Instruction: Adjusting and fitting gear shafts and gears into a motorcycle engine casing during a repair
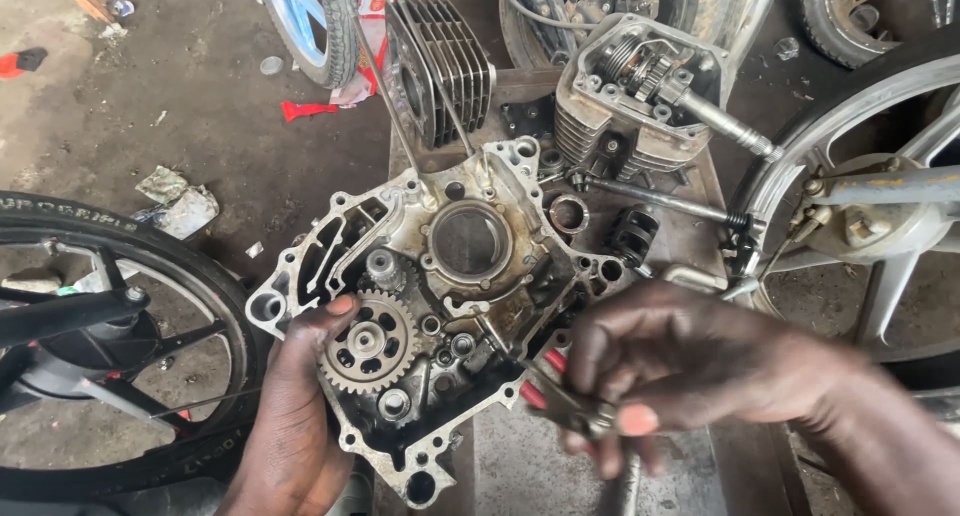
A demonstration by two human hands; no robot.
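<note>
At frame centre, on the bench (700, 231), crankcase (440, 296) steadied by left hand (295, 416), thumb against the gear (368, 344) at 9 o'clock of the bore. Right hand (690, 366) closed around red-handled pliers (555, 391), tips buried at 4 o'clock, so seemingly mid-extraction of a small part. Probably calls for a firm squeeze and a straight pull, case held still.

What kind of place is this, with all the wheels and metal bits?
Most likely a motorcycle repair workshop. The left hand steadies an opened engine crankcase with a gear inside, the right hand holds red-handled pliers, and a finned cylinder and motorcycle wheels stand around.
</note>
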